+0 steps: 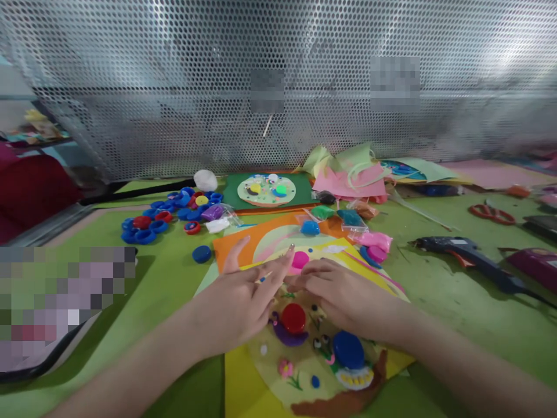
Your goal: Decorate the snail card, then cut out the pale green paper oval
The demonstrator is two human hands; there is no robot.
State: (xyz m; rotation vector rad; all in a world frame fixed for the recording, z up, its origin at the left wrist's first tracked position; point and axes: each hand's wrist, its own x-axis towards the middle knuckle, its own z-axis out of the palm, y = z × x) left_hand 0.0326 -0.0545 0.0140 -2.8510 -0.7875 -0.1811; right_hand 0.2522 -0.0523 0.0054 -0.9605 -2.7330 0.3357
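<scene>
My left hand [239, 299] hovers over the upper part of a round pale-yellow clay picture, some of its fingers stretched and spread apart. Close beside it, my right hand [343, 290] has its fingers curled together; whatever is in them, if anything, is hidden. Below the hands, the picture shows a snail with a red bottle cap [293, 318] for a shell and purple clay body. Another snail has a blue bottle cap [348, 349]. A pink clay flower [285, 367] and brown clay edging [343, 403] lie lower down. Yellow paper [239, 389] lies underneath.
Blue and red bottle caps [145, 235] cluster at the left, near a phone-like device [56, 313]. Bagged clay [350, 217] and a finished round picture [266, 190] lie behind. A glue gun [474, 258] and scissors [491, 213] are right. A perforated metal panel [195, 116] stands behind.
</scene>
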